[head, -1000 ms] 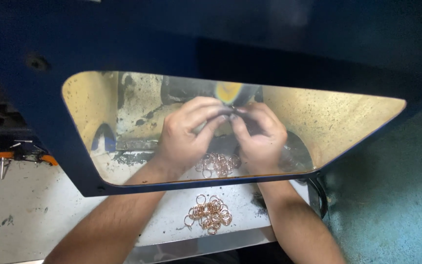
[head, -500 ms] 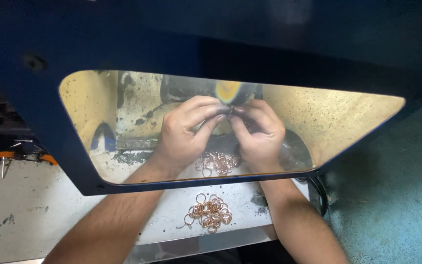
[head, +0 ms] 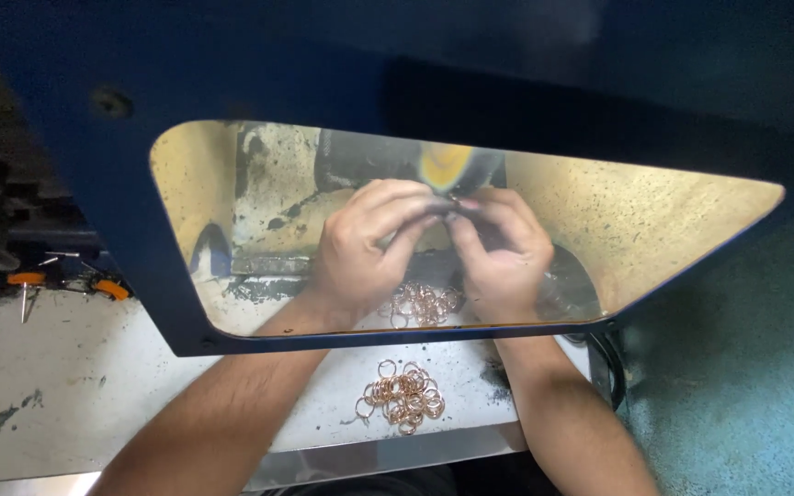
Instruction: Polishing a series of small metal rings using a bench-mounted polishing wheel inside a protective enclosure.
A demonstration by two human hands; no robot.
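Small ring (head: 452,198), barely visible, pinched at yellow wheel (head: 445,167), copper rings (head: 402,396) heaped below

Above: the blue hood (head: 507,73) closes off everything from 10 to 2 o'clock.
Entry: both forearms pass under the hood's lower edge at 6 o'clock.
Inside: left hand (head: 360,253) and right hand (head: 503,248) crowd the yellow wheel (head: 448,165) at 12.
Table (head: 121,386): bare toward 8 o'clock.
Middle: copper rings (head: 402,395) lie between the forearms.
Left edge: orange-handled tool (head: 25,280) at 9 o'clock.
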